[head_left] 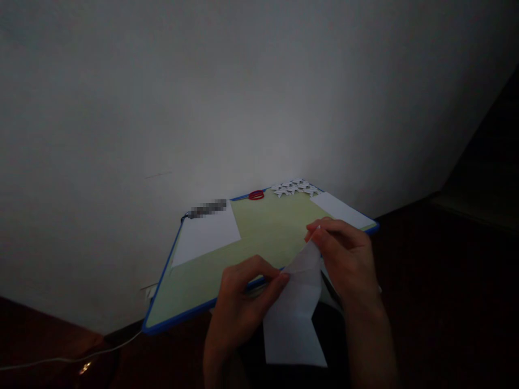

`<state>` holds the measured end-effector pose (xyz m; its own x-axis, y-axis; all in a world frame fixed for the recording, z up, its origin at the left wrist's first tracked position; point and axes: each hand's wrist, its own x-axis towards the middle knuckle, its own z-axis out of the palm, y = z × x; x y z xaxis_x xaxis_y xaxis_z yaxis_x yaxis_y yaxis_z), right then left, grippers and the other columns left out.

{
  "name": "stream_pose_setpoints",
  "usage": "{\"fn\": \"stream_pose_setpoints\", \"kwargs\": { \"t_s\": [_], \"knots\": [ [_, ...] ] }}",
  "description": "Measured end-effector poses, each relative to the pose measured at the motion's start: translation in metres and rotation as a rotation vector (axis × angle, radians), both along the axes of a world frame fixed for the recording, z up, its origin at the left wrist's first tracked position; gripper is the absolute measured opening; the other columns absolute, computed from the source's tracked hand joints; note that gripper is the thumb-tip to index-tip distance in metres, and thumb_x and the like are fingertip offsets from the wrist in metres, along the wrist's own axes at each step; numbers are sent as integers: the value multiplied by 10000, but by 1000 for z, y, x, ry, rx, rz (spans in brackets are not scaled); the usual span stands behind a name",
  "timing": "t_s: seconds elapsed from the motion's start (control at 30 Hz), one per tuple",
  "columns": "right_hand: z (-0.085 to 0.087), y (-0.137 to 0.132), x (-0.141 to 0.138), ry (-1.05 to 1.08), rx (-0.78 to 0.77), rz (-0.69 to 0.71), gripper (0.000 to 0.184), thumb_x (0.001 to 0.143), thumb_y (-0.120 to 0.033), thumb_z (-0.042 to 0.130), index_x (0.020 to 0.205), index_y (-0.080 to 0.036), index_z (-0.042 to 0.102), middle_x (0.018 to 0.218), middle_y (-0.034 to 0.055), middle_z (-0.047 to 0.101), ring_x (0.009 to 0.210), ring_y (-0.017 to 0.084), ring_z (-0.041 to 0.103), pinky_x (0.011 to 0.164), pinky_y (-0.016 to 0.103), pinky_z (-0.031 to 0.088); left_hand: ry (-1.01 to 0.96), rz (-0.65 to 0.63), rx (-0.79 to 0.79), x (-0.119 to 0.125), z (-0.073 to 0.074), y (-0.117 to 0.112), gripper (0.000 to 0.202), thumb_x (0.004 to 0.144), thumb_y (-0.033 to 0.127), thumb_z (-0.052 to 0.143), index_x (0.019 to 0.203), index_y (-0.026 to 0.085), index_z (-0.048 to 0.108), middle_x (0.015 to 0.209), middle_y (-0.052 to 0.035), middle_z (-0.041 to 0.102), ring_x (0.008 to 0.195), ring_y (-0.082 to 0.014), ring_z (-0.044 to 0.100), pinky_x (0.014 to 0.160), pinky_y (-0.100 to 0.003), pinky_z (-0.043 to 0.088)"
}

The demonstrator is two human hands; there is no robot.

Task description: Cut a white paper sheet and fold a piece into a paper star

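Observation:
A partly folded sheet of white paper (294, 313) hangs between my two hands, in front of the table's near edge. My left hand (247, 300) pinches its left edge between thumb and fingertips. Higher up, my right hand (344, 254) is closed on the paper's narrow pointed top corner. The sheet widens downward, with a crease across its middle and a notch in its right side. Its lower part hangs over my dark clothing.
On the pale green table (267, 237) with a blue rim lie a white sheet (206, 232) at left and white paper (344, 209) at right. Red-handled scissors (255, 195) and several small folded paper pieces (295, 187) lie along the back, by the wall. A white cable (81, 356) runs at lower left.

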<state>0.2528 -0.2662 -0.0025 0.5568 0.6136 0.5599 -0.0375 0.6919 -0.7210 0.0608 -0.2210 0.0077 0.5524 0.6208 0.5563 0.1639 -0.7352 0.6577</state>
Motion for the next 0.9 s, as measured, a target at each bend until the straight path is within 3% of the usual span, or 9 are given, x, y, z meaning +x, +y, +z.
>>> {"fn": "stream_pose_setpoints", "kwargs": {
  "t_s": [0.23,0.43,0.63,0.9],
  "knots": [
    [-4,1,2,-30,-23,-43,46,899,-277,800,884,-300,836,854,-6,805,767,163,729,689,289,592,-52,-13,39,0,-2,3,181,918,195,763,753,223,694,705,35,713,636,-124,661,623,-245,503],
    [-5,2,3,-54,6,-37,48,903,-319,801,892,-290,837,825,8,786,743,169,719,636,288,562,-85,33,18,-3,-6,6,169,907,218,790,758,227,711,703,32,719,636,-134,663,637,-262,521],
    [-6,3,8,-93,111,57,65,881,-297,842,933,-336,842,828,-9,795,757,167,735,660,296,588,-85,43,-8,-4,-6,7,115,915,215,789,816,249,741,757,28,748,685,-146,687,685,-283,546],
    [-12,2,16,-71,82,69,197,824,-183,871,962,-322,854,879,-3,829,811,176,781,718,293,628,-57,89,18,-5,-10,9,117,915,225,794,818,250,732,752,34,752,684,-151,685,693,-290,536]
  ]
}}
